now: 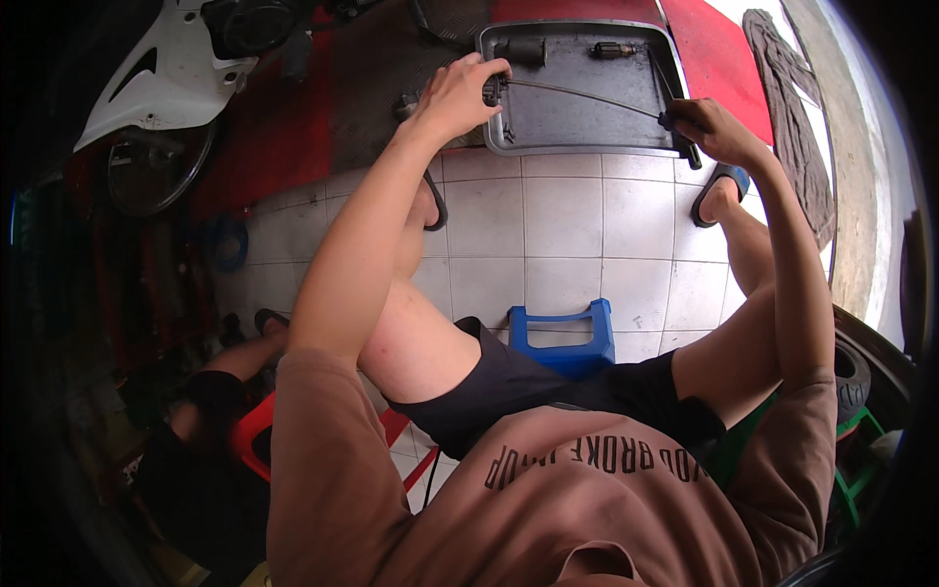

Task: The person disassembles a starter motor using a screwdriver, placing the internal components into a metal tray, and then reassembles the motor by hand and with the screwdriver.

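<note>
My left hand [455, 96] is closed around a small dark part [492, 91] above the left rim of a grey tray [597, 152]; the fingers hide much of it. Between my hands runs the thin metal shaft of a long screwdriver [582, 94], its tip end at the dark part. My right hand [716, 129] grips its dark handle at the tray's right side. Inside the tray lie a black cylinder [525, 51] and a small dark part with a metal end [614, 49]. Another dark-handled tool [694, 157] leans over the right rim.
Under the tray is a red and dark platform [293, 147]. A white motorcycle panel [161, 73] stands at the far left. On the tiled floor, a blue stool [562, 338] sits between my legs. A dark cloth [792, 127] lies at right. Another person's leg [230, 362] shows at left.
</note>
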Available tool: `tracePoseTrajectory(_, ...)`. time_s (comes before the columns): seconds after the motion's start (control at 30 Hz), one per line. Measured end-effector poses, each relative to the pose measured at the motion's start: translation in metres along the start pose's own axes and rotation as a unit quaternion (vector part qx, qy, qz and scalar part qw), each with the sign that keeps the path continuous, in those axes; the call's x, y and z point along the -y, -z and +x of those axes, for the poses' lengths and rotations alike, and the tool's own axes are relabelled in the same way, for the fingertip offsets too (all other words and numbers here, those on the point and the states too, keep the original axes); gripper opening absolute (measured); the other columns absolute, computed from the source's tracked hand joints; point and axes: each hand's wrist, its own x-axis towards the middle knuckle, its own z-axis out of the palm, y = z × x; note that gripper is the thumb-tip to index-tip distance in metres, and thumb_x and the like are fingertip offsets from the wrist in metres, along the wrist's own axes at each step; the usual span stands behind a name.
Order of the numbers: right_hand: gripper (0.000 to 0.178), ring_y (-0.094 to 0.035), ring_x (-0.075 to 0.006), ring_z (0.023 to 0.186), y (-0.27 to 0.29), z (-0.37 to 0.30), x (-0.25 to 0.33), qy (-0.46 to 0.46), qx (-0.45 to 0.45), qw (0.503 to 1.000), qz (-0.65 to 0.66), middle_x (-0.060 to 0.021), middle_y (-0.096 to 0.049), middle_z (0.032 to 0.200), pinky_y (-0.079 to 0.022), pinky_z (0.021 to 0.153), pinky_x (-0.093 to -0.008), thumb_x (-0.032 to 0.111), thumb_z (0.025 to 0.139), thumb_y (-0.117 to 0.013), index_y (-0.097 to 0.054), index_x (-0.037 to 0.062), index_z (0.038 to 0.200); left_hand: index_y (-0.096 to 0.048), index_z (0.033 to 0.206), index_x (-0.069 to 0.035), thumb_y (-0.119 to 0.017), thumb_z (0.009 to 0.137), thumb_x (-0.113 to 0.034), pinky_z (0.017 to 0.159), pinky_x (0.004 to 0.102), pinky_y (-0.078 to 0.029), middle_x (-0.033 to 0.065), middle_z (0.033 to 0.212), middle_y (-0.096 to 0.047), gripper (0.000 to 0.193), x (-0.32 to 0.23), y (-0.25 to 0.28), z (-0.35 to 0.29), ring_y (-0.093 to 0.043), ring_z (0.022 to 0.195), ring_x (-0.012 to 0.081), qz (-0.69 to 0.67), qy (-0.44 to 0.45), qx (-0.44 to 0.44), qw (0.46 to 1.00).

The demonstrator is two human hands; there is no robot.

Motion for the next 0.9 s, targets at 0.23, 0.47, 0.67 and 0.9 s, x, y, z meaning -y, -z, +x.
tracePoseTrajectory(0.23,0.034,-0.059,-0.0332,0.063,0.002,-0.005,0.009,-0.005,-0.045,0.999,-0.018,-0.0172,-0.06,0.069,-0.044,0.06,-0.0412,0.005,0.08,-0.067,-0.05,0.0049,0.109,-0.06,0.114,-0.02,-0.076,0.074,-0.018,0.088,0.0451,-0.051,0.0092,0.108,-0.06,0.043,-0.007,0.002,0.001,-0.062,0.1,0.0333,0.012,-0.001,0.035,0.999)
tracePoseTrajectory(0.47,0.028,-0.06,-0.0336,0.064,-0.003,-0.001,-0.006,0.023,-0.009,0.997,-0.07,-0.0159,-0.059,0.068,-0.046,0.061,-0.043,-0.002,0.074,-0.067,-0.056,0.0027,0.099,-0.06,0.11,-0.015,-0.081,0.066,-0.02,0.083,0.0424,-0.049,0.0099,0.098,-0.058,0.049,0.0,0.005,0.001,-0.06,0.095,0.0325,-0.017,-0.013,0.032,0.999)
tracePoseTrajectory(0.67,0.047,-0.062,-0.0372,0.08,0.003,0.001,0.006,-0.042,-0.008,0.993,-0.107,-0.0187,-0.064,0.087,-0.05,0.071,-0.0427,-0.002,0.074,-0.069,-0.052,0.0034,0.117,-0.058,0.114,-0.017,-0.082,0.064,-0.022,0.088,0.0411,-0.047,0.0096,0.106,-0.058,0.056,-0.004,0.016,-0.005,-0.058,0.101,0.0322,-0.072,-0.028,0.086,0.993)
tracePoseTrajectory(0.9,0.049,-0.061,-0.0375,0.078,0.005,-0.005,-0.015,0.01,0.015,0.996,-0.087,-0.0188,-0.063,0.086,-0.049,0.071,-0.042,-0.002,0.074,-0.068,-0.051,0.0032,0.119,-0.055,0.118,-0.019,-0.078,0.071,-0.029,0.093,0.0424,-0.044,0.0087,0.113,-0.06,0.053,-0.006,0.012,-0.005,-0.057,0.105,0.0328,-0.003,-0.033,0.062,0.998)
